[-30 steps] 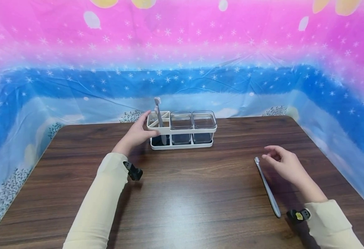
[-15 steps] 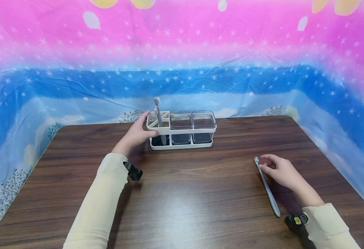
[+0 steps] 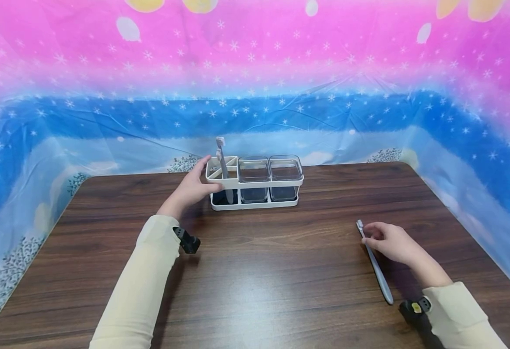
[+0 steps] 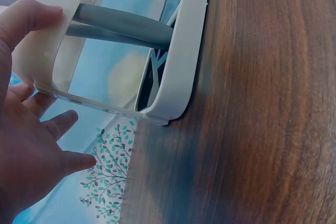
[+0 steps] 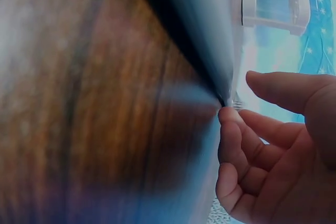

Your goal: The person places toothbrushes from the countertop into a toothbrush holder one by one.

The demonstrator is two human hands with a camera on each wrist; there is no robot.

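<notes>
While the left hand (image 3: 190,188) grips the rack (image 3: 255,185) by its left end, the right hand (image 3: 391,243), thumb and fingers parted, holds nothing beside the brush (image 3: 377,269), which lies right of the rack and forward of it. Picking up seems underway; next, I'd say, fingers must pinch the neck.

White rack (image 3: 255,206), grey toothbrush (image 3: 376,267).
</notes>
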